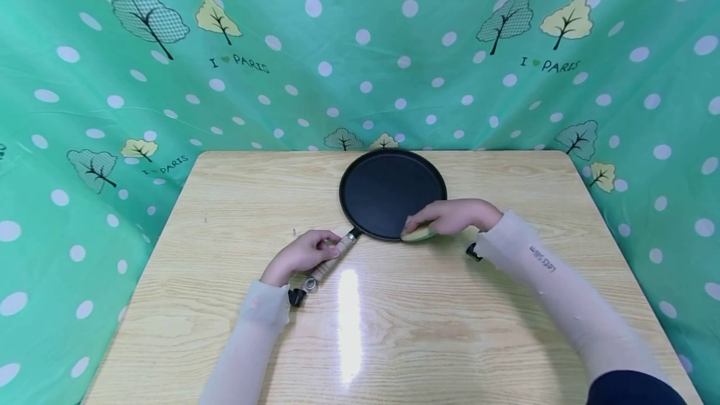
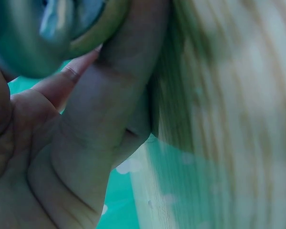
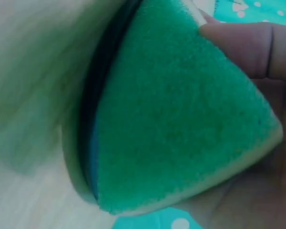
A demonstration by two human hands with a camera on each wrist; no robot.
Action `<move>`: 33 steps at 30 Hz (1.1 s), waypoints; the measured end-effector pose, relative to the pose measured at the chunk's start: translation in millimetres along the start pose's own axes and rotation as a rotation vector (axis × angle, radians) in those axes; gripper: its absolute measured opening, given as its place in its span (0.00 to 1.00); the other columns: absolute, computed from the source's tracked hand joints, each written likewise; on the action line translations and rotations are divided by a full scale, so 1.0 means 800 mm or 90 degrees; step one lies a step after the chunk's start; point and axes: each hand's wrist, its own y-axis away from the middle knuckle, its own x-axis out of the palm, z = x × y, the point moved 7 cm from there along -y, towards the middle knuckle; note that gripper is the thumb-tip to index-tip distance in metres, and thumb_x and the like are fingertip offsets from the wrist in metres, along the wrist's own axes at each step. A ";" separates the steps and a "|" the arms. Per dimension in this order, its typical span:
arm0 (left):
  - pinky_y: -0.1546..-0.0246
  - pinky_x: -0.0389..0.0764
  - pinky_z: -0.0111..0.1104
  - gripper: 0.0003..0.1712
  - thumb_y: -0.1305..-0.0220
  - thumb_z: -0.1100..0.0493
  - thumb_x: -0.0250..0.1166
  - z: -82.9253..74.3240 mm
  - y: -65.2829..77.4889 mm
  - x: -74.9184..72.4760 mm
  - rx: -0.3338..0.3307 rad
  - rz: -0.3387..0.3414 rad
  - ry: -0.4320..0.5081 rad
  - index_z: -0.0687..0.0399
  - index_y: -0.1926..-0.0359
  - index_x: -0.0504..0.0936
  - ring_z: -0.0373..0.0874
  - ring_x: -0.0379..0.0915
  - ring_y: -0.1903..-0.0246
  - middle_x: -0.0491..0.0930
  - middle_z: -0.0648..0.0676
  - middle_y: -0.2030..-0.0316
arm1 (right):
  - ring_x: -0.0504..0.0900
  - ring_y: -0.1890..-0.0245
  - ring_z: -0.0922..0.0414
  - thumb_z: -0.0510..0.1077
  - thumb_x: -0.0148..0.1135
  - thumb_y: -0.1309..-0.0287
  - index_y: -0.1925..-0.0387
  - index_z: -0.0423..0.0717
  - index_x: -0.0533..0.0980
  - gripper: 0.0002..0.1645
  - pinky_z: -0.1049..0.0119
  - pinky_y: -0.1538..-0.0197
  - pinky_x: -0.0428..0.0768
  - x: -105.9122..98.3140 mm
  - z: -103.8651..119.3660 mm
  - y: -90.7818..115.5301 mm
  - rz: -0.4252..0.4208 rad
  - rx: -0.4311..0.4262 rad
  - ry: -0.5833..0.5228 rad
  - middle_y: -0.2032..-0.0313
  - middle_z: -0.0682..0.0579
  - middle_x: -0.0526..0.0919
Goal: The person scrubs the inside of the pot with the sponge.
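Note:
A flat black round frying pan (image 1: 388,189) lies at the back middle of the table in the head view. Its wood-look handle (image 1: 325,267), with a metal ring at the end, slants toward the near left. My left hand (image 1: 304,252) grips this handle between thumb and fingers. In the left wrist view the handle's end (image 2: 28,43) is blurred beside the thumb. My right hand (image 1: 450,215) pinches a green and yellow sponge (image 1: 417,234) against the pan's near right rim. The right wrist view shows the sponge's green face (image 3: 176,109), with the rim along its left side.
A pale wood-grain table (image 1: 427,330) carries the pan. Green dotted cloth (image 1: 360,80) with printed trees hangs behind and at both sides. A bright light reflection (image 1: 349,324) lies on the tabletop near the handle. Both forearms wear pale sleeves with small black devices at the wrists.

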 end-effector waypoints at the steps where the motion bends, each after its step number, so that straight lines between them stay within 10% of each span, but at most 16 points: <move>1: 0.63 0.74 0.35 0.20 0.24 0.59 0.65 0.000 0.000 0.000 -0.001 -0.001 -0.001 0.67 0.37 0.81 0.43 0.72 0.68 0.78 0.53 0.66 | 0.64 0.24 0.39 0.24 0.41 0.37 0.31 0.38 0.76 0.36 0.42 0.24 0.61 0.002 0.000 -0.003 0.000 -0.003 -0.001 0.29 0.40 0.74; 23: 0.60 0.74 0.35 0.22 0.25 0.60 0.66 0.001 0.000 0.001 0.006 -0.007 0.012 0.67 0.36 0.81 0.43 0.72 0.65 0.79 0.54 0.64 | 0.69 0.32 0.55 0.32 0.48 0.33 0.23 0.52 0.70 0.37 0.57 0.29 0.65 0.010 0.051 -0.105 -0.025 -0.031 -0.043 0.29 0.51 0.73; 33: 0.59 0.73 0.36 0.20 0.25 0.61 0.66 -0.001 -0.001 0.000 0.018 -0.003 0.007 0.67 0.38 0.82 0.44 0.72 0.65 0.79 0.54 0.65 | 0.57 0.20 0.51 0.35 0.44 0.26 0.19 0.51 0.63 0.36 0.54 0.21 0.56 0.002 0.061 -0.141 -0.085 0.011 -0.054 0.21 0.47 0.63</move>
